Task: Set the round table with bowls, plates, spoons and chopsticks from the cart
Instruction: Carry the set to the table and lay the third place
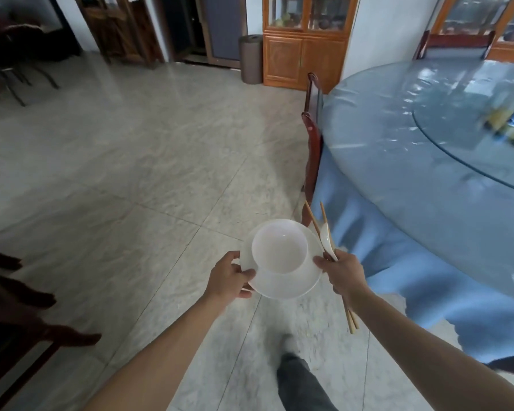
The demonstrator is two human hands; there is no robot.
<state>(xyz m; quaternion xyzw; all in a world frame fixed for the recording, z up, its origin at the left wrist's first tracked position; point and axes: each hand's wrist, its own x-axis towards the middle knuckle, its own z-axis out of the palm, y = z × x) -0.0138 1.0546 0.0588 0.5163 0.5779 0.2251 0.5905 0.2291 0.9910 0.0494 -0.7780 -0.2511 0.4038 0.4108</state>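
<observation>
A white bowl point(278, 247) sits on a white plate point(285, 284) that I carry over the tiled floor. My left hand point(230, 275) grips the plate's left rim. My right hand point(346, 272) holds a pair of wooden chopsticks point(315, 222) and a white spoon point(327, 238), and its fingers touch the plate's right rim. The round table point(398, 161), under a blue cloth and clear plastic, lies to the right, with a glass turntable point(457, 143) on top.
Dark red wooden chairs point(312, 137) stand against the table's left edge. A wooden cabinet point(304, 43) and a brown bin point(251, 59) are at the far wall. Dark furniture point(12, 307) is at the left edge. Small items rest on the turntable. My leg point(297, 381) is below.
</observation>
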